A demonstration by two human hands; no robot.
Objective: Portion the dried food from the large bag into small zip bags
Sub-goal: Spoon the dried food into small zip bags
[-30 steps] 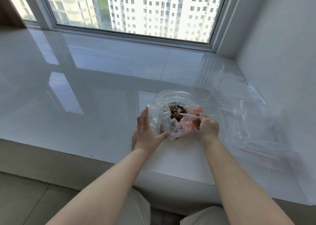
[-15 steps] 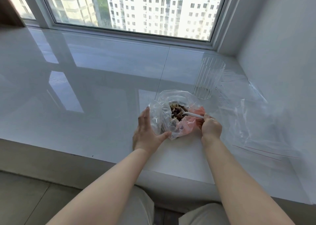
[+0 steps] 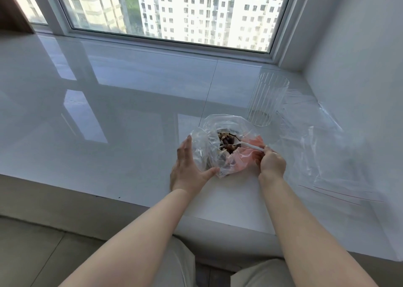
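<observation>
A large clear plastic bag [image 3: 220, 127] with a pink patch stands open on the white sill, with brown dried food [image 3: 226, 144] inside. My left hand [image 3: 187, 171] cups the bag's left side, fingers straight up along the plastic and thumb under its near edge. My right hand [image 3: 271, 161] pinches the handle of a white plastic spoon [image 3: 246, 144], whose bowl lies in the food. Several clear zip bags [image 3: 331, 156] with red seal lines lie flat to the right.
A ribbed clear glass [image 3: 266, 101] stands just behind the bag on the right. The glossy white sill [image 3: 109, 112] stretches left. A wall closes the right side, a window the back. The sill's front edge runs below my wrists.
My right hand has shifted a little to the right and drawn the spoon back, so its bowl now sits at the food's right edge. My left hand stays on the bag.
</observation>
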